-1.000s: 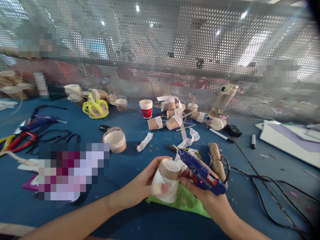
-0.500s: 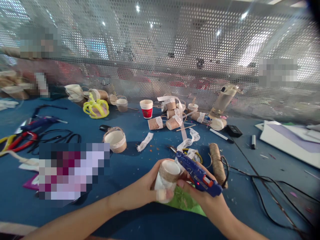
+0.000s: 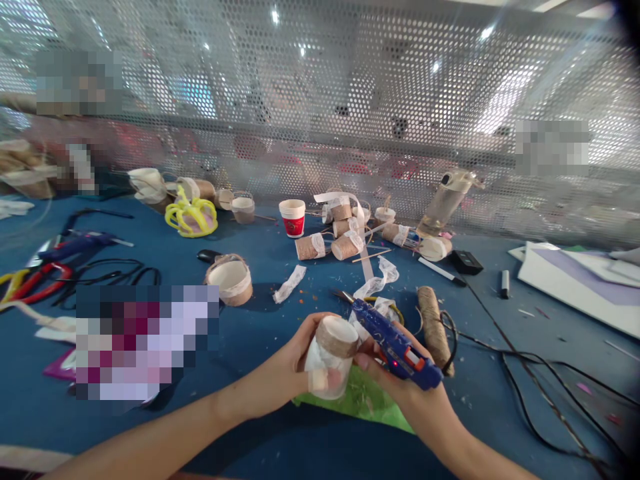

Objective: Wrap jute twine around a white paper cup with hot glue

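Observation:
My left hand is wrapped round a white paper cup with a band of brown twine below its rim. The cup's mouth tilts up and to the right. My right hand is closed on a blue hot glue gun, which hides part of its fingers. A small red light glows on the gun, and its metal nozzle points up and left. White lace ribbon runs down behind the gun to the right fingertips, close to the cup. Under both hands lies a green sheet.
A twine roll and black cords lie right of my hands. Left are a twine-wrapped basket, red-handled scissors and another glue gun. Several small wrapped cups and a red paper cup stand before a perforated metal screen.
My left hand has shifted the cup slightly left and upward, turning it a little. The glue gun stays in my right hand, almost in the same place.

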Motion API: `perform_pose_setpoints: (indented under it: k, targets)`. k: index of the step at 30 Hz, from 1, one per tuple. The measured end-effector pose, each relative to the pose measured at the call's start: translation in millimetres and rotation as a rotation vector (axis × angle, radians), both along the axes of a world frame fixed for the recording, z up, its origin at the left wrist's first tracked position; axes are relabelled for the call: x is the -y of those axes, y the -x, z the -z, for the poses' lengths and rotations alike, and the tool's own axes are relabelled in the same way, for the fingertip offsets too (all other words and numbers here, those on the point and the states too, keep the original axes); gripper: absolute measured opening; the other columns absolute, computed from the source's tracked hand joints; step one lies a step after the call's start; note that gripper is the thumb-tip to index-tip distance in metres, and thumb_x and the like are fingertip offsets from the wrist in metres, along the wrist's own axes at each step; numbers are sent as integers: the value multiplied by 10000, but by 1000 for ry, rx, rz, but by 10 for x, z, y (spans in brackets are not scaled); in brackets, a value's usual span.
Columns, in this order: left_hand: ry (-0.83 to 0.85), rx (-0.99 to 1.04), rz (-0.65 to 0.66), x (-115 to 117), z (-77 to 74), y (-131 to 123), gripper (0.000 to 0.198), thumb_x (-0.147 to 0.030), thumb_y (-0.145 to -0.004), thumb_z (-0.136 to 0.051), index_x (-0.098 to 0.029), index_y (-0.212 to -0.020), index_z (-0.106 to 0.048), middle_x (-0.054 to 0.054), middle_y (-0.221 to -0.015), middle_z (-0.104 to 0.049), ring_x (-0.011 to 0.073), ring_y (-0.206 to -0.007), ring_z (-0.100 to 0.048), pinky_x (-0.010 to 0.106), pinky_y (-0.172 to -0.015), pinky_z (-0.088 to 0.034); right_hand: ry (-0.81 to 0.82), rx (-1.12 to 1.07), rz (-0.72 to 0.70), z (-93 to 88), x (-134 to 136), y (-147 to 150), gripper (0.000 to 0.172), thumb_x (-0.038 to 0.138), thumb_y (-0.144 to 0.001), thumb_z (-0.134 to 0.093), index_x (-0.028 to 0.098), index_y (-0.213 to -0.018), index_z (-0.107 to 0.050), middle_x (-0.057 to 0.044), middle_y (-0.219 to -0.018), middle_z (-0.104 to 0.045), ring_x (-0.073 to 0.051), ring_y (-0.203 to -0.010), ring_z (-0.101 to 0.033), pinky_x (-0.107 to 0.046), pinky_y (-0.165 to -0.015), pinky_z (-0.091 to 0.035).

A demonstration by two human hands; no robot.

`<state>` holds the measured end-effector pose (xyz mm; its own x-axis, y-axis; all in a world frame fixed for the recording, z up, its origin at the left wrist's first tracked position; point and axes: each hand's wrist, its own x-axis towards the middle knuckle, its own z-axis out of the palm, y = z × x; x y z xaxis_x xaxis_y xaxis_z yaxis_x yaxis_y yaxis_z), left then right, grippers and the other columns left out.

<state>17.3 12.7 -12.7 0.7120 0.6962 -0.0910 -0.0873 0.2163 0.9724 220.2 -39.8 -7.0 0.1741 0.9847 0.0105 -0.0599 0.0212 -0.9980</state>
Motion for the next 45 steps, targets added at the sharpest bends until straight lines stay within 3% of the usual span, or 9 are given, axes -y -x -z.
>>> perform_pose_setpoints:
  k: [8, 12, 21, 26, 30, 34, 40, 42, 45]
  targets:
    - [1, 6, 36, 27, -42, -2, 623, -394, -849, -708, -286, -1361, -370, 57, -1290, -515, 264, -1228, -477, 391, -1039, -355, 23, -33, 21, -8, 15, 16, 353, 281, -595, -913, 210, -844, -674, 18, -742, -728, -175, -711, -688, -265, -729, -581]
    - [-25, -34, 51, 43, -95, -9, 664, -344, -835, -736, -293, -1375, -354, 58, -1288, -524, 252, -1207, -497, 397, -1028, -379, -11, 22, 12, -15, 25, 24, 280, 337, -675, -858, 209, -854, -686, -4, -773, -737, -195, -748, -690, -295, -752, -580]
    - [23, 163, -312, -83, -39, 103, 624, -351, -762, -787, -268, -1319, -517, 89, -1210, -665, 269, -1026, -629, 384, -903, -469, -111, 207, -65, -114, 0, -102, 142, 288, -784, -779, 218, -777, -656, 4, -746, -682, -169, -689, -663, -260, -671, -568]
    - [-58, 287, -349, -91, -152, 160, 532, -450, -727, -788, -202, -1173, -635, 94, -1036, -701, 257, -904, -648, 318, -738, -509, -147, 312, -33, -98, -33, -175, 107, 275, -784, -777, 226, -792, -682, -1, -776, -705, -173, -701, -668, -257, -672, -567]
    - [-70, 327, -326, -65, -213, 181, 488, -449, -767, -741, -197, -1172, -638, 92, -1066, -680, 253, -922, -645, 328, -764, -515, -119, 297, -8, -120, -60, -200, 101, 265, -775, -777, 221, -782, -687, 6, -740, -686, -160, -669, -651, -242, -639, -542]
    - [-4, 322, -290, -95, -143, 179, 509, -377, -762, -764, -235, -1224, -604, 82, -1154, -679, 257, -970, -670, 327, -780, -535, -118, 285, -13, -175, 26, -196, 98, 268, -763, -786, 235, -769, -694, -3, -761, -719, -179, -699, -673, -263, -675, -550]
    - [-2, 275, -321, -147, -14, 190, 590, -366, -764, -769, -240, -1300, -557, 78, -1159, -696, 265, -1045, -664, 350, -862, -532, -295, 172, -233, -194, 171, -199, 71, 277, -775, -755, 253, -778, -688, -19, -749, -723, -226, -728, -702, -313, -691, -560]
    - [-15, 261, -322, -138, -29, 195, 595, -368, -761, -774, -242, -1301, -559, 74, -1159, -704, 259, -1053, -662, 344, -875, -527, -334, 207, -195, -183, 149, -225, 87, 304, -778, -749, 251, -775, -681, -35, -825, -727, -243, -801, -698, -325, -722, -559]
    - [-20, 252, -296, -114, -77, 197, 589, -374, -760, -781, -253, -1297, -570, 62, -1156, -713, 242, -1039, -666, 326, -874, -526, -264, 336, -14, -146, 92, -288, 128, 352, -794, -741, 248, -848, -688, -46, -905, -726, -255, -868, -683, -336, -758, -554]
